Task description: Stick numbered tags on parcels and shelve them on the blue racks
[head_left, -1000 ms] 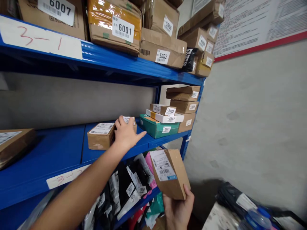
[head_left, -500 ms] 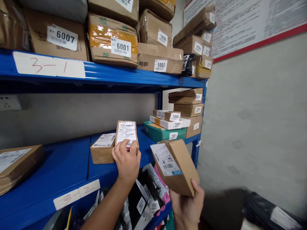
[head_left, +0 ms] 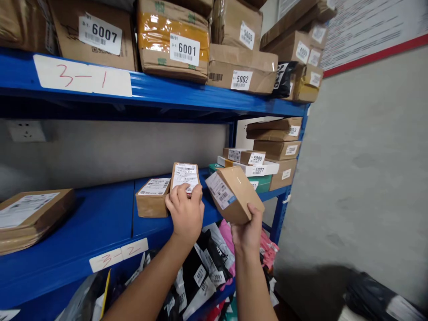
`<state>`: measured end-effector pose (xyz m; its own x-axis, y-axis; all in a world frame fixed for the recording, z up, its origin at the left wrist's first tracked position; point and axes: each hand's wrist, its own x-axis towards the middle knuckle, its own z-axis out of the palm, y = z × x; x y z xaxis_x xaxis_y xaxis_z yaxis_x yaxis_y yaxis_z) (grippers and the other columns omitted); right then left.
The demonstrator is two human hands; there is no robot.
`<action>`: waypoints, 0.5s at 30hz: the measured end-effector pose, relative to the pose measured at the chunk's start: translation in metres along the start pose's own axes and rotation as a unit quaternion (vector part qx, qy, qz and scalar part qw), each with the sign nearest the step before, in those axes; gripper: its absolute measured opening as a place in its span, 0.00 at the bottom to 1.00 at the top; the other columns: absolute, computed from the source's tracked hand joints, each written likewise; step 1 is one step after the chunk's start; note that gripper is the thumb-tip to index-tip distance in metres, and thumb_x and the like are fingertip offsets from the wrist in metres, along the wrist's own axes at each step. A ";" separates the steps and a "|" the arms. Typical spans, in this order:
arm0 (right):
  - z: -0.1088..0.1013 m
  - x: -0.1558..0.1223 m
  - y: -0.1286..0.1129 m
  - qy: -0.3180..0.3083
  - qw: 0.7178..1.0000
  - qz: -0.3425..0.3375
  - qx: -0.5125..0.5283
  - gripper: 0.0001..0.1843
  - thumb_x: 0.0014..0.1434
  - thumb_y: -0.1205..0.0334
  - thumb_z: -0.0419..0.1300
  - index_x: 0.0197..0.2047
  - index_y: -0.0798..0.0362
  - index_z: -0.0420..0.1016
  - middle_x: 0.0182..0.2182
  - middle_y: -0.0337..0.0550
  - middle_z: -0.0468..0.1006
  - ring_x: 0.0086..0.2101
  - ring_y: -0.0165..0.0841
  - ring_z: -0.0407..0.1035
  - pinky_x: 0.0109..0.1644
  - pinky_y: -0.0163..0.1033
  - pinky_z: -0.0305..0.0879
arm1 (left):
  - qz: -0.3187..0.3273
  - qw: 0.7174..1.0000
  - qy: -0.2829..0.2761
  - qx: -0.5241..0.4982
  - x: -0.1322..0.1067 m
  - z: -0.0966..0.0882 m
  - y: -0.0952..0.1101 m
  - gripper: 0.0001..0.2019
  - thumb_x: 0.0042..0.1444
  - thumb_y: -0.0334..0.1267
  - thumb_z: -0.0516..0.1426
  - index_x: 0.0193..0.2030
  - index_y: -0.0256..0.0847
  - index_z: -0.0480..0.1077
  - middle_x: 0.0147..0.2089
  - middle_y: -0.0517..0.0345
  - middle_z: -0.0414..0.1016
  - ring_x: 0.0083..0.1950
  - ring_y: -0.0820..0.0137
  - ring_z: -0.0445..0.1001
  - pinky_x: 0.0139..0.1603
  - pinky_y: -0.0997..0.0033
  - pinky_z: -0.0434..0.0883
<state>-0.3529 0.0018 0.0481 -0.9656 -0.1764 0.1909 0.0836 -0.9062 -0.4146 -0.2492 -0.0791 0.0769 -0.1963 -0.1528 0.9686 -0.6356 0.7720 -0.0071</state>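
Note:
My left hand [head_left: 185, 211] is closed on a small brown parcel [head_left: 185, 175] with a white label, tipped up on its edge on the middle blue shelf [head_left: 100, 218]. A second small labelled box [head_left: 153, 197] lies flat just left of it. My right hand [head_left: 248, 229] grips a larger brown cardboard box [head_left: 234, 193] by its lower corner, raised to shelf height right beside the upright parcel. Its white shipping label faces left.
A stack of numbered parcels [head_left: 264, 160] fills the shelf's right end. A flat brown parcel [head_left: 31, 216] lies at the far left. The top shelf [head_left: 160, 89] carries big numbered cartons. Black and pink bagged parcels [head_left: 207, 263] crowd the shelf below. A grey wall stands to the right.
My left hand took hold of the small parcel and stood it upright. My right hand raised the larger box from below the shelf edge up beside it.

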 end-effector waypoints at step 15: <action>0.020 0.044 0.009 -0.219 0.958 0.067 -0.173 0.36 0.62 0.45 0.38 0.17 0.57 0.73 0.39 0.51 0.83 0.40 0.37 0.80 0.30 0.37 0.63 | -0.030 0.999 0.029 -0.008 -0.003 0.020 -0.014 0.23 0.59 0.36 0.62 0.62 0.51 0.71 0.60 0.42 0.68 0.62 0.49 0.64 0.58 0.38 0.67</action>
<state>-0.3896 -0.0217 0.0708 -0.7494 -0.4961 0.4385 0.0400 -0.6949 -0.7180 -0.2549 -0.1016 0.0693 -0.1137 -0.1636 0.9800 -0.6332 0.7720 0.0554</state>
